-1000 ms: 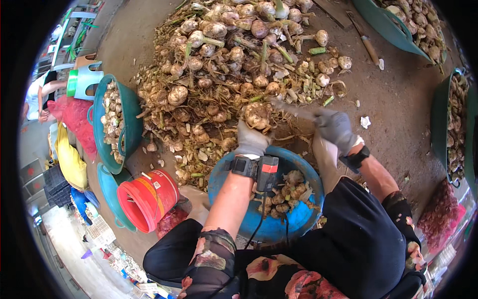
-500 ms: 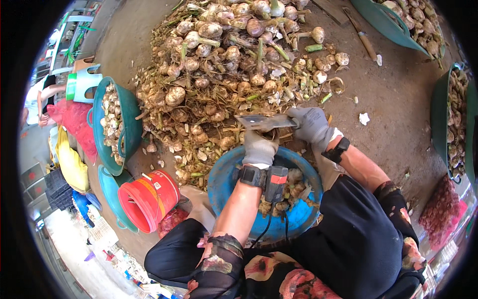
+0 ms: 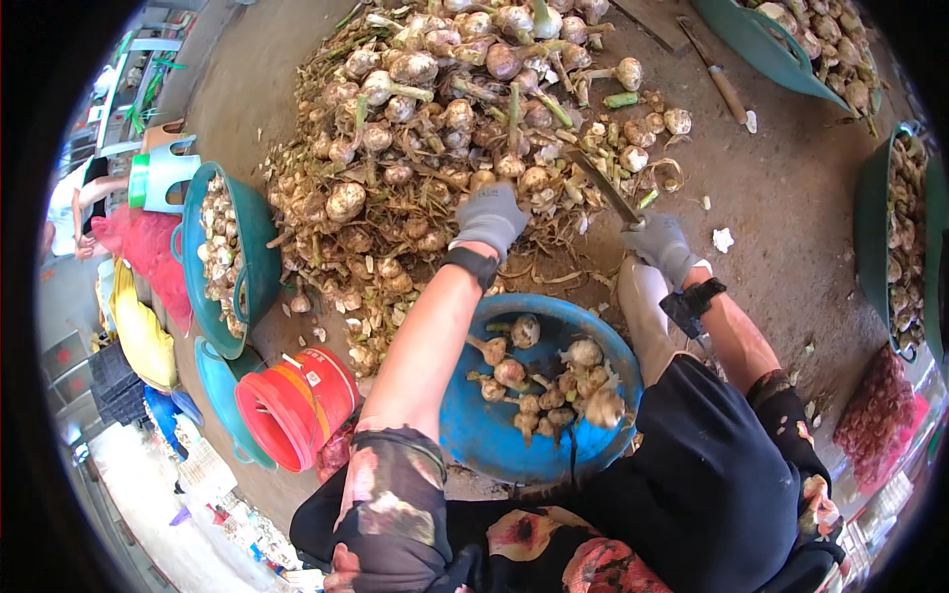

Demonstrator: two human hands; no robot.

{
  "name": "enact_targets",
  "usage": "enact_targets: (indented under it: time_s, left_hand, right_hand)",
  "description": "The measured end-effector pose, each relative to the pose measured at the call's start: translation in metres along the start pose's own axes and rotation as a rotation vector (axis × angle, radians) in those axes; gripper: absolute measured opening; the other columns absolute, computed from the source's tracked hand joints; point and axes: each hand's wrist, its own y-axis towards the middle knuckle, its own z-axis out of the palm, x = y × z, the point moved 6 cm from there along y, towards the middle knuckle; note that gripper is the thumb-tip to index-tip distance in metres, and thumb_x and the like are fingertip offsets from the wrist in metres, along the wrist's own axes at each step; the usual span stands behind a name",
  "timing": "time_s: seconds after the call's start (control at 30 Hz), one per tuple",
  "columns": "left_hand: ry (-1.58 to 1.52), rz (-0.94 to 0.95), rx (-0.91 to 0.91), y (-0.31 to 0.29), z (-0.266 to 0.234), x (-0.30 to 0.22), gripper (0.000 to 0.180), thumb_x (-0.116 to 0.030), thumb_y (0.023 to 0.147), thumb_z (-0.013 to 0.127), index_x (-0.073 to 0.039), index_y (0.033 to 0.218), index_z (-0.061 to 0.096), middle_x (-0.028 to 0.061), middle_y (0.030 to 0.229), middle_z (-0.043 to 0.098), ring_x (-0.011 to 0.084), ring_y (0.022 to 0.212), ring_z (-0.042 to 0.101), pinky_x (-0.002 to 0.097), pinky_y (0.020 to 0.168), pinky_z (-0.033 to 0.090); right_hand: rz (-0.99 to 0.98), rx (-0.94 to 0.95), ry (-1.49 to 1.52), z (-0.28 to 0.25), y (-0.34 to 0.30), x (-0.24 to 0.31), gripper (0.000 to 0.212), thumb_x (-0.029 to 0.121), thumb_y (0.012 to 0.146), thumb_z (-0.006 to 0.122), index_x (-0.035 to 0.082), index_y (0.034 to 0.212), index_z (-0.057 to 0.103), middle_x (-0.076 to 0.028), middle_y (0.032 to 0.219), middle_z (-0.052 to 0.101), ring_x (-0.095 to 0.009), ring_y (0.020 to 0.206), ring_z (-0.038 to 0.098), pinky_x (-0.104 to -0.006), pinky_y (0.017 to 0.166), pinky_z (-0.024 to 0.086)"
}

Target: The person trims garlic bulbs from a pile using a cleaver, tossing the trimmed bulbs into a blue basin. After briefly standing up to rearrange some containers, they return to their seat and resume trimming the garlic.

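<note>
My left hand [image 3: 491, 217], in a grey glove, reaches into the near side of a large heap of garlic bulbs [image 3: 415, 69]. Its fingertips are hidden among bulbs and dry roots, with a bulb [image 3: 481, 180] right at their far side. To the right, my gloved right hand [image 3: 660, 247] is closed round the handle of a knife [image 3: 605, 188], whose blade points away and to the left over the heap's edge. Between my legs stands a blue basin [image 3: 465, 435] holding several trimmed bulbs [image 3: 554, 395]; one bulb [image 3: 605, 407] at its right looks blurred.
At left stand a teal tub [image 3: 262, 287] of garlic and a red bucket [image 3: 331, 390]. More tubs of garlic lie along the right, one dark green [image 3: 875, 227]. A wooden-handled tool [image 3: 727, 94] rests on the floor beyond the heap. A red mesh sack [image 3: 875, 420] sits at right.
My left hand has gone from above the basin to the heap, farther away. The knife has swung from level to pointing away, as my right hand moved right and nearer. More of the basin shows.
</note>
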Motion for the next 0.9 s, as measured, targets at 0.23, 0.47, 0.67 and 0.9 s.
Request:
enact_targets:
  time_s: [0.23,0.47,0.67,0.9]
  left_hand:
    - [-0.902,0.034,0.165,-0.022,0.053,0.007,0.051,-0.027,0.071,0.065,-0.004,0.114,0.050,0.0170,0.108,0.056,0.0239,0.096,0.056,0.0312,0.081,0.043]
    - [-0.962,-0.071,0.044,-0.042,0.019,0.001,0.040,-0.019,0.066,0.065,0.000,0.100,0.054,0.0103,0.091,0.061,0.0191,0.081,0.058,0.0289,0.070,0.045]
    - [-0.897,0.130,-0.081,-0.060,0.023,-0.001,0.024,-0.011,0.069,0.060,-0.001,0.090,0.058,0.0101,0.089,0.061,0.0166,0.081,0.058,0.0285,0.072,0.045]
    - [-1.342,-0.072,0.057,-0.080,0.030,-0.019,0.022,-0.009,0.068,0.059,0.000,0.088,0.060,0.0069,0.083,0.062,0.0175,0.076,0.058,0.0287,0.069,0.045]
  right_hand:
    - [0.044,0.143,0.119,-0.004,-0.009,0.020,0.036,0.031,0.066,0.055,0.007,0.093,0.060,-0.015,0.071,0.061,-0.031,0.069,0.059,-0.0367,0.065,0.045]
    - [-0.301,-0.032,-0.134,0.008,-0.033,0.059,0.029,0.024,0.068,0.054,0.013,0.095,0.058,-0.013,0.080,0.061,-0.031,0.079,0.058,-0.0375,0.072,0.045]
    - [-0.694,-0.221,-0.187,-0.007,-0.061,0.112,0.014,0.018,0.070,0.054,0.013,0.083,0.054,-0.010,0.070,0.058,-0.029,0.069,0.058,-0.0380,0.058,0.044]
    - [-0.780,-0.247,-0.053,-0.001,-0.046,0.084,0.015,0.014,0.068,0.054,0.013,0.083,0.054,-0.011,0.070,0.057,-0.031,0.068,0.056,-0.0390,0.057,0.044]
